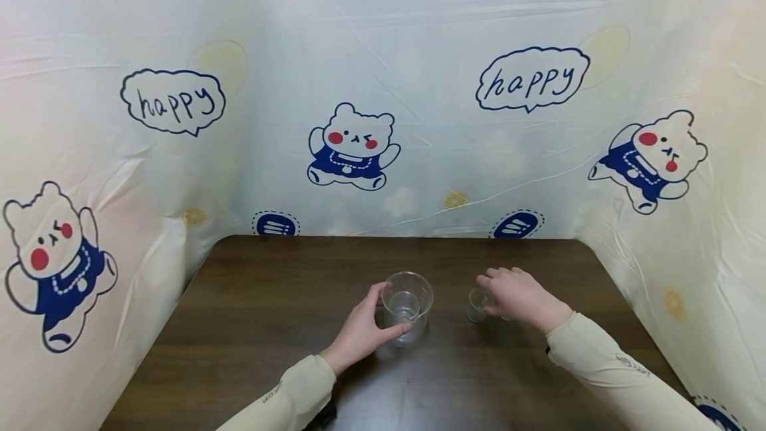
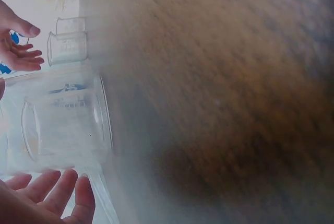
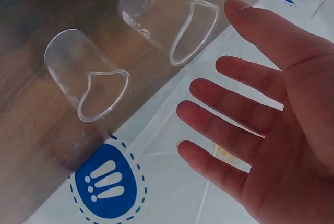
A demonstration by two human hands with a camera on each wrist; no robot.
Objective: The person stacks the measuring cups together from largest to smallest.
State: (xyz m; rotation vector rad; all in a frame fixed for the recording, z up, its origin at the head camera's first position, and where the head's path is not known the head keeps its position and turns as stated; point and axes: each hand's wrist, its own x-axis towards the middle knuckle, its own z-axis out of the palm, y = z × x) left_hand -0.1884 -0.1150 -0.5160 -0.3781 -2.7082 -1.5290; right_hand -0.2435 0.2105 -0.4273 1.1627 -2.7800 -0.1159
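Note:
My left hand (image 1: 362,331) holds a large glass beaker (image 1: 423,314) by its side, thumb at the front and fingers round the left. Inside it stands a smaller beaker (image 2: 62,125), upright. To the right, my right hand (image 1: 517,294) hovers over two little beakers, its fingers spread and nothing in the palm. In the right wrist view, the bigger of these beakers (image 3: 156,25) lies nearest the thumb, and the smallest beaker (image 3: 86,78) stands beside it. From the head, the hand partly covers the bigger one (image 1: 475,311) and mostly hides the smallest.
Everything stands on a dark brown wooden table (image 1: 287,285). A pale curtain (image 1: 431,171) printed with bears and words hangs behind and along both sides. A small black object (image 1: 326,414) shows beside the left sleeve (image 1: 302,384).

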